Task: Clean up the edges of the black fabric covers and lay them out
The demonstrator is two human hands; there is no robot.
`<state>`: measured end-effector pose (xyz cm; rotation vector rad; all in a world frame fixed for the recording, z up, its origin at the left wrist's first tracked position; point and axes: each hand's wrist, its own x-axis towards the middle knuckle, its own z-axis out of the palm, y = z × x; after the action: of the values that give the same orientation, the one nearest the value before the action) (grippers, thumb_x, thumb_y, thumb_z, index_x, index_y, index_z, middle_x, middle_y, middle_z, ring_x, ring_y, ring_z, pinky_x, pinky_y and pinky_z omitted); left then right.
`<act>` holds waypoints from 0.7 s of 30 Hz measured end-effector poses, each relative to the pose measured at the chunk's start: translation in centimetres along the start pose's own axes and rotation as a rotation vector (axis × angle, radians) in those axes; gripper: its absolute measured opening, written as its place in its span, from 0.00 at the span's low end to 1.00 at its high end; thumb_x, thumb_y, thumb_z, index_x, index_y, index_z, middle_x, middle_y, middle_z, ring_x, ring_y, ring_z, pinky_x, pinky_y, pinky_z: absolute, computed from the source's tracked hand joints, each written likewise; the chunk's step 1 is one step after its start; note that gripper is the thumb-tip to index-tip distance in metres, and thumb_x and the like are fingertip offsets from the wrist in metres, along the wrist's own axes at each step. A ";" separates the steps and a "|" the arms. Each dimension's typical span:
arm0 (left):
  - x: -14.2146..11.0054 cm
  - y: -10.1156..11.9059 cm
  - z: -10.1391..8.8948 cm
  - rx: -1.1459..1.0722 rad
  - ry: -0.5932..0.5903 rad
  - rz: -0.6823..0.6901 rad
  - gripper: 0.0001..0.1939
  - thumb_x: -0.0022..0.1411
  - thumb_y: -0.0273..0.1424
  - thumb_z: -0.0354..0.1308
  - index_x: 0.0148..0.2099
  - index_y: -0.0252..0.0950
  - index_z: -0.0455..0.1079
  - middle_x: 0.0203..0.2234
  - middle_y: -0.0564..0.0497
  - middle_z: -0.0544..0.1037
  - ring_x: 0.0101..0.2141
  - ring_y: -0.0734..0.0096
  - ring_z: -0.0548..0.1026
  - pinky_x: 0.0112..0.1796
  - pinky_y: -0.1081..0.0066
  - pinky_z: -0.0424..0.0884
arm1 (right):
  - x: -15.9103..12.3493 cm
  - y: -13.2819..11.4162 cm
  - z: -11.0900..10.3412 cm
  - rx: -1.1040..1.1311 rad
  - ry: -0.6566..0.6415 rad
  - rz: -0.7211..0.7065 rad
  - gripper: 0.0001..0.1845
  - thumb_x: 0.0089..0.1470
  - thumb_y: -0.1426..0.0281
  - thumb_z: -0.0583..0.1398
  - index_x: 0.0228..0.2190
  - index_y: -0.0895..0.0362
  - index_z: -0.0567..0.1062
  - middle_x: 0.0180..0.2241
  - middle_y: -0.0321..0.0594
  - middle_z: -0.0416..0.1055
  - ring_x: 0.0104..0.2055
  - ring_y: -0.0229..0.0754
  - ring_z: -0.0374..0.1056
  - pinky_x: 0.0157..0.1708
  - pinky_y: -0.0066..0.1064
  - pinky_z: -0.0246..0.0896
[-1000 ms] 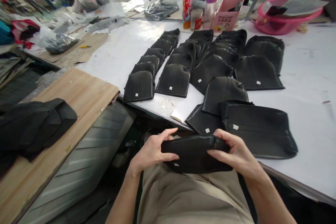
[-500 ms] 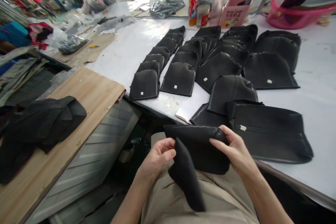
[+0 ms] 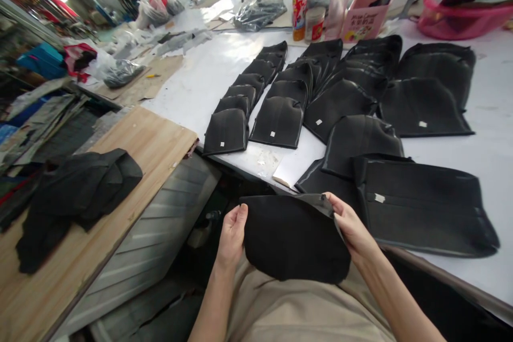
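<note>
Between my two hands a black, leather-like fabric piece [image 3: 294, 240] is stretched flat above my lap. My left hand [image 3: 233, 232] pinches its upper left corner, thumb on top. My right hand [image 3: 348, 222] grips the upper right corner, where the edge folds over and shows a greyer side. Just beyond, on the white table [image 3: 172, 85], a large black piece [image 3: 425, 208] with a small white label lies at the right. A rounded black piece [image 3: 363, 144] rests against it, and rows of similar black pieces [image 3: 278, 120] overlap farther back.
At the left, a wooden board [image 3: 160, 141] carries crumpled black fabric [image 3: 84, 181]. Along the back stand a red-capped drink bottle [image 3: 299, 8], a jar [image 3: 315, 24], a pink-lidded bottle [image 3: 339, 2], a pink box [image 3: 371, 13] and a pink basin [image 3: 460, 13]. The table's front edge borders my lap.
The loose flap that hung from my left hand now lies spread over the piece, its left corner pinched. My left hand has moved slightly left; my right hand keeps its hold. The view has shifted a little.
</note>
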<state>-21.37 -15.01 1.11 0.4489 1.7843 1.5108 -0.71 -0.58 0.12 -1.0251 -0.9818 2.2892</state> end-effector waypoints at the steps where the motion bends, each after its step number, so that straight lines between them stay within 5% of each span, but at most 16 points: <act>1: -0.2 -0.3 0.2 -0.016 0.037 -0.004 0.22 0.64 0.48 0.57 0.34 0.33 0.72 0.25 0.50 0.75 0.27 0.71 0.72 0.31 0.73 0.69 | 0.0 0.1 0.0 -0.032 0.024 -0.028 0.23 0.46 0.56 0.71 0.37 0.52 0.69 0.35 0.38 0.76 0.30 0.41 0.71 0.27 0.28 0.65; 4: -0.7 -0.4 0.5 0.057 0.142 0.062 0.22 0.64 0.48 0.57 0.28 0.34 0.66 0.21 0.54 0.69 0.25 0.75 0.66 0.28 0.76 0.64 | -0.2 0.4 -0.6 -0.140 0.069 -0.178 0.29 0.53 0.49 0.64 0.51 0.47 0.67 0.45 0.42 0.75 0.41 0.45 0.74 0.37 0.32 0.69; 7: -0.8 -0.1 0.4 0.163 0.193 0.119 0.23 0.65 0.47 0.55 0.26 0.35 0.62 0.21 0.56 0.64 0.24 0.76 0.62 0.27 0.77 0.61 | -0.4 0.9 -1.7 -0.226 -0.058 -0.332 0.42 0.45 0.37 0.61 0.55 0.48 0.66 0.57 0.48 0.68 0.58 0.56 0.66 0.51 0.40 0.66; 10: -0.8 0.1 0.4 0.226 0.207 0.154 0.22 0.66 0.46 0.54 0.27 0.35 0.62 0.22 0.55 0.63 0.25 0.75 0.61 0.28 0.76 0.61 | -0.5 1.6 -2.1 -0.415 -0.111 -0.396 0.43 0.36 0.46 0.72 0.52 0.47 0.68 0.65 0.47 0.58 0.66 0.59 0.54 0.61 0.44 0.56; 13: -0.9 -0.2 0.3 0.236 0.242 0.176 0.22 0.66 0.46 0.55 0.27 0.35 0.64 0.22 0.55 0.64 0.26 0.74 0.61 0.28 0.76 0.61 | -0.7 2.0 -1.3 -0.513 0.044 -0.460 0.27 0.47 0.60 0.71 0.46 0.49 0.69 0.64 0.46 0.58 0.65 0.53 0.56 0.62 0.44 0.52; 16: -1.0 -0.7 0.2 0.193 0.268 0.164 0.21 0.64 0.47 0.57 0.27 0.35 0.65 0.22 0.55 0.65 0.26 0.73 0.63 0.29 0.76 0.63 | -0.6 1.9 -0.5 -0.395 0.131 -0.465 0.10 0.56 0.62 0.64 0.37 0.52 0.71 0.56 0.46 0.67 0.58 0.50 0.64 0.57 0.40 0.58; 21: -1.1 -1.1 0.2 0.144 0.261 0.156 0.20 0.62 0.47 0.59 0.30 0.35 0.68 0.24 0.55 0.67 0.28 0.73 0.65 0.32 0.75 0.65 | -0.4 1.1 -0.1 -0.310 0.219 -0.414 0.12 0.55 0.59 0.65 0.29 0.53 0.72 0.40 0.41 0.74 0.47 0.47 0.69 0.47 0.34 0.63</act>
<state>-20.27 -15.90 0.43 0.4893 2.1124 1.6138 -0.50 -1.57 -0.54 -1.0487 -1.3381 1.6878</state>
